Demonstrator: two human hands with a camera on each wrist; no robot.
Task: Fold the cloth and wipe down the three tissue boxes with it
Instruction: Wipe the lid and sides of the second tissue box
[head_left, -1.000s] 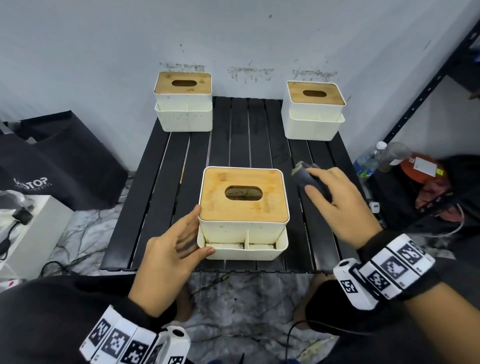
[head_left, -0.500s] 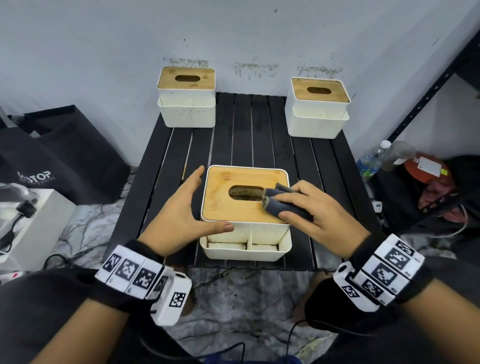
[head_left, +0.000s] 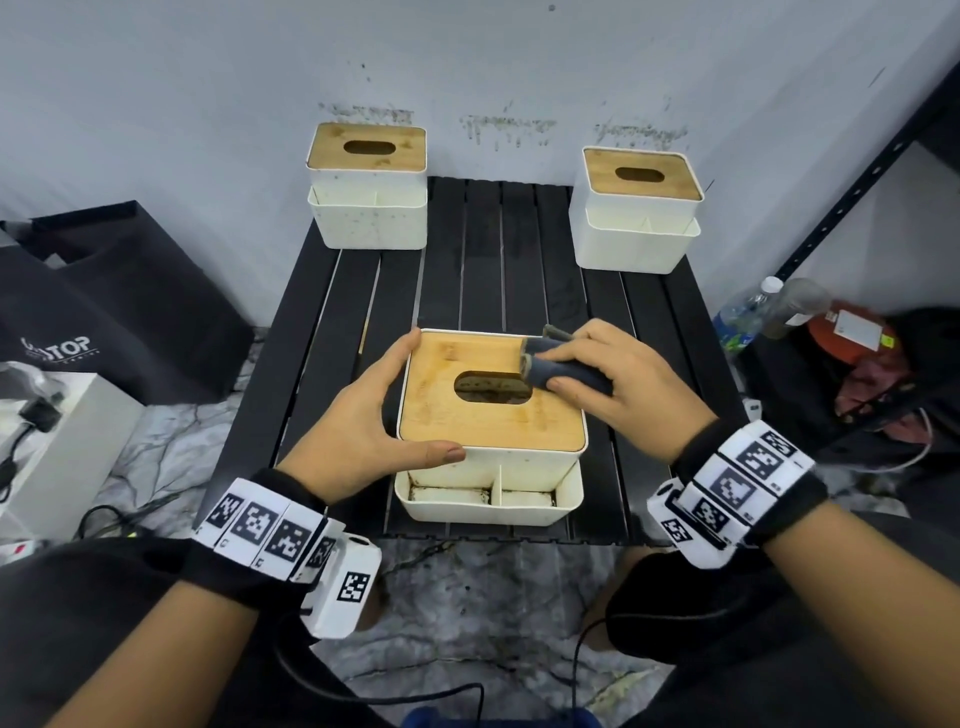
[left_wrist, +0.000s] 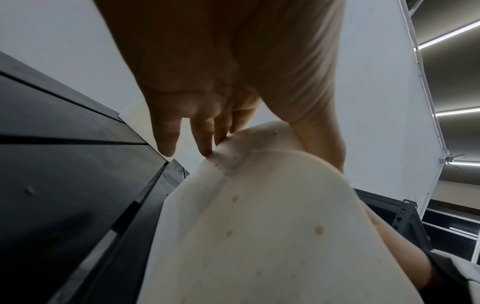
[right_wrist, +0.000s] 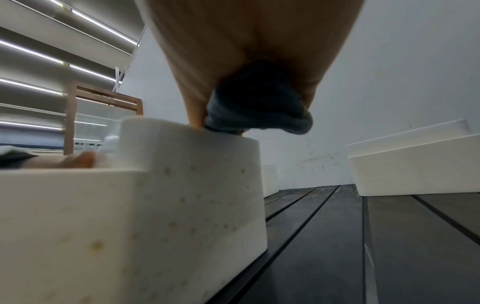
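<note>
The near tissue box (head_left: 488, 415), white with a bamboo lid and an oval slot, stands at the front of the black slatted table (head_left: 498, 260). My right hand (head_left: 613, 379) grips the folded dark grey cloth (head_left: 566, 364) and presses it on the lid's far right part, beside the slot; the right wrist view shows the cloth (right_wrist: 259, 105) on the box's top edge (right_wrist: 182, 164). My left hand (head_left: 374, 415) braces the box's left side, fingers straight along the wall and thumb across the front; its fingers (left_wrist: 168, 133) lie against the box (left_wrist: 259, 226). Two more tissue boxes stand at the back left (head_left: 368, 182) and back right (head_left: 639, 208).
A black bag (head_left: 104, 312) and a white box (head_left: 62, 447) sit on the floor to the left. Right of the table are plastic bottles (head_left: 748, 312), a red object (head_left: 852, 332) and a black metal rack (head_left: 883, 171). A wall runs behind the table.
My right hand has carried the cloth from the table right of the box onto the lid and slid it toward the far side. My left hand has moved up along the box's left wall.
</note>
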